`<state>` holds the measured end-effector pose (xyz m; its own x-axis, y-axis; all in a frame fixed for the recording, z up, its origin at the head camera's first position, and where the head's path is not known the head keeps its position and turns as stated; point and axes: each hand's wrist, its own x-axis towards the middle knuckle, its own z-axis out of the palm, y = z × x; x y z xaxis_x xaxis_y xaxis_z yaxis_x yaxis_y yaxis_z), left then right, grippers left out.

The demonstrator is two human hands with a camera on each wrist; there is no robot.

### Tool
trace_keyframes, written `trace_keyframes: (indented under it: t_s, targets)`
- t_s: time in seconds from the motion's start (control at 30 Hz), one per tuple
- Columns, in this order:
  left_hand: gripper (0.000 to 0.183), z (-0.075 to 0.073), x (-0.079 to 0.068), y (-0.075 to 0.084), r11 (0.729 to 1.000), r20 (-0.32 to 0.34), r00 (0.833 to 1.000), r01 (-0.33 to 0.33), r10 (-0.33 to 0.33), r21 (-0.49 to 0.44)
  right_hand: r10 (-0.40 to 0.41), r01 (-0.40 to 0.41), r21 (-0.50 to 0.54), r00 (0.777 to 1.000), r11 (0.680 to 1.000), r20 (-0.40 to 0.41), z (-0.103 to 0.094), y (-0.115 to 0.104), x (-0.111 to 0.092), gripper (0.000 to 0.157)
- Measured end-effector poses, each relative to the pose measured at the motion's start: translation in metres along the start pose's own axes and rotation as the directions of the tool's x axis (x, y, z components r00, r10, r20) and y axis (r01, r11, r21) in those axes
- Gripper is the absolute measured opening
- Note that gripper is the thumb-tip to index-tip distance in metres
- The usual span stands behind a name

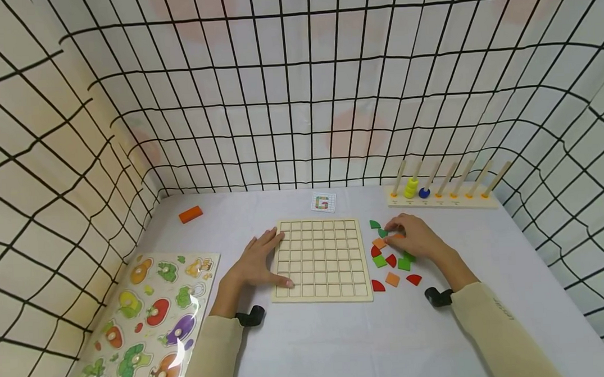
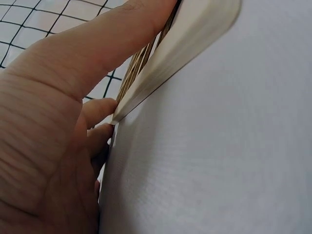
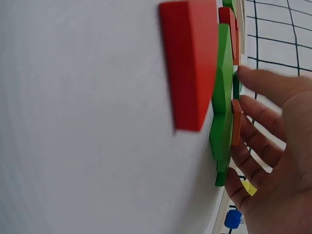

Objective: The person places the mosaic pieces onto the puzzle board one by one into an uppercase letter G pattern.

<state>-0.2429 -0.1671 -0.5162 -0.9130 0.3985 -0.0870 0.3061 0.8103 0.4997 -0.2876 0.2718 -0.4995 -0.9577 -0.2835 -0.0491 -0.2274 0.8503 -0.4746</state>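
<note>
My left hand (image 1: pixel 257 262) rests on the left edge of a wooden grid board (image 1: pixel 320 261), fingers spread along the side and thumb on the lower left corner. In the left wrist view, the thumb (image 2: pixel 112 46) lies over the board's edge (image 2: pixel 165 63). My right hand (image 1: pixel 412 237) is over loose coloured pieces right of the board. Its thumb and index finger pinch a dark green quarter-circle piece (image 1: pixel 382 233). Around it lie orange squares (image 1: pixel 392 279), green squares (image 1: pixel 379 261) and red quarter-circles (image 1: pixel 414 280). An orange piece (image 3: pixel 236 122) is near the other fingers.
A small pattern card (image 1: pixel 323 202) lies behind the board. At the back right stands a peg rack (image 1: pixel 441 202) with yellow and blue beads. A vegetable puzzle board (image 1: pixel 151 324) is at the left, an orange block (image 1: pixel 190 214) behind it. Grid-patterned cloth walls surround the table.
</note>
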Motion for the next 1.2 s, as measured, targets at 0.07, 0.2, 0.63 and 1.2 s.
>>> trace_keyframes:
  t_s: [0.07, 0.2, 0.63, 1.2]
  targets:
    - [0.133, 0.000, 0.000, 0.000, 1.000, 0.002, 1.000, 0.004, -0.004, 0.004, -0.016, 0.016, -0.003, 1.000, 1.000, 0.006, 0.000, 0.001, 0.000, 0.037]
    - [0.133, 0.000, 0.000, 0.001, 1.000, 0.006, 1.000, 0.010, -0.010, 0.003, -0.036, 0.036, -0.006, 0.999, 0.999, 0.018, -0.001, 0.001, -0.001, 0.035]
    - [0.132, 0.000, -0.001, 0.002, 1.000, -0.003, 1.000, 0.011, -0.011, -0.007, -0.086, 0.088, -0.018, 0.993, 0.996, 0.075, -0.005, -0.005, -0.002, 0.030]
    - [0.134, -0.001, 0.000, 0.000, 1.000, -0.028, 1.000, -0.005, 0.004, -0.021, -0.053, 0.051, 0.054, 0.998, 0.997, 0.025, -0.005, -0.040, 0.009, 0.031]
